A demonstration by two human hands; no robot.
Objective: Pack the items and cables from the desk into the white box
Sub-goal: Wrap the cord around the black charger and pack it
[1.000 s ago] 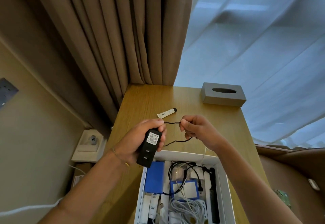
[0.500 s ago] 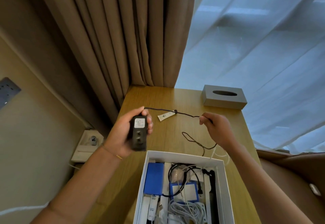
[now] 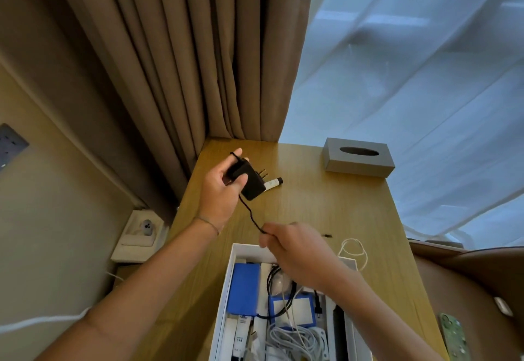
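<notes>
Left fingers (image 3: 241, 182) grip adapter (image 3: 249, 183); right hand (image 3: 295, 250) pinches cord (image 3: 251, 214).

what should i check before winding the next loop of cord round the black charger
1. Left hand has a firm grip on the black charger: ok, fingers curled round it.
2. Right hand holds the cord: ok, pinched near its fingers.
3. Cord runs free between the hands: ok, no knots visible on that stretch.
4. Loose end of the cord free: cannot tell, mostly hidden behind the right hand.
5. Small white tube clear of the charger's prongs: cannot tell, they overlap in this view.
6. Room left in the white box: not ok, the visible part is crowded with cables and items.
</notes>
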